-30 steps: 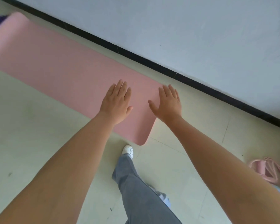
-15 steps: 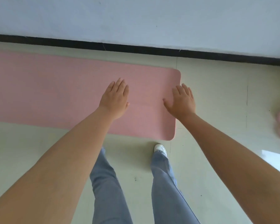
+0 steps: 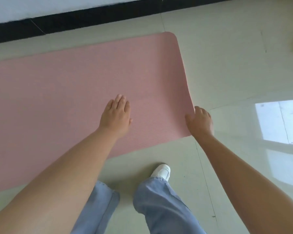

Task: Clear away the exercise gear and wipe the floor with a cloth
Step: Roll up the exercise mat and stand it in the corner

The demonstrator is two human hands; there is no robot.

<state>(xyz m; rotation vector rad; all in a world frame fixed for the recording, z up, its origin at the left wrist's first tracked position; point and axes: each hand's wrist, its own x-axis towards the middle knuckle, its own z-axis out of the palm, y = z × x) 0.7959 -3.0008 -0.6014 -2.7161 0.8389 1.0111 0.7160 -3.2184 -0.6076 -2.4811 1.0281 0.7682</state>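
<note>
Reaching down, your left hand lies over the pink mat, fingers straight and together. Your right hand grips the mat's short end near its closer corner (thumb on top, fingers curled at the edge), which lifts slightly. The mat lies unrolled on the tiled floor, alongside the black skirting.

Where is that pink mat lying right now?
In the head view, the pink mat lies flat on the tiled floor, parallel to the black skirting. Its right end is at the right hand, and the left hand is over it.
</note>
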